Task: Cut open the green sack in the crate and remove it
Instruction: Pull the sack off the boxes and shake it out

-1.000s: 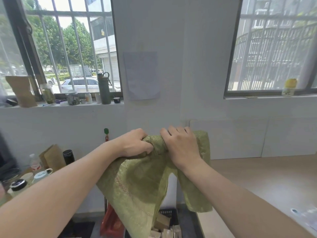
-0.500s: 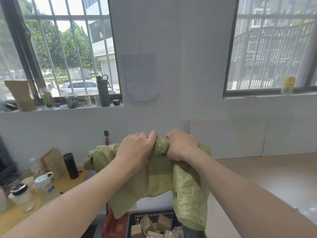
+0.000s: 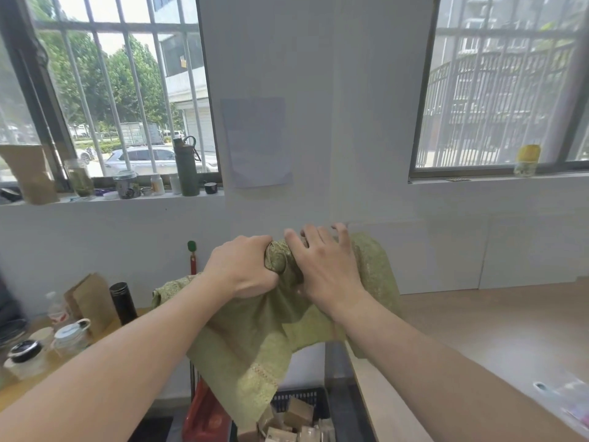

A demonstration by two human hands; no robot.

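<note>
The green woven sack is up in the air in front of me, bunched into a roll at the top and hanging loose below. My left hand is closed around the rolled end. My right hand rests on the roll beside it, fingers spread and partly lifted over the cloth. Far below, at the bottom of the view, the dark crate shows its rim, with several small brown boxes inside. The sack's lower edge hangs just above the crate.
A light wooden table runs along the right. A cluttered table on the left holds jars, a black flask and a paper bag. A red object stands beside the crate. Bottles line the left windowsill.
The sack has been bunched and rolled tighter between my hands. My right hand's fingers have opened and spread over the roll, while the left hand stays closed on it.
</note>
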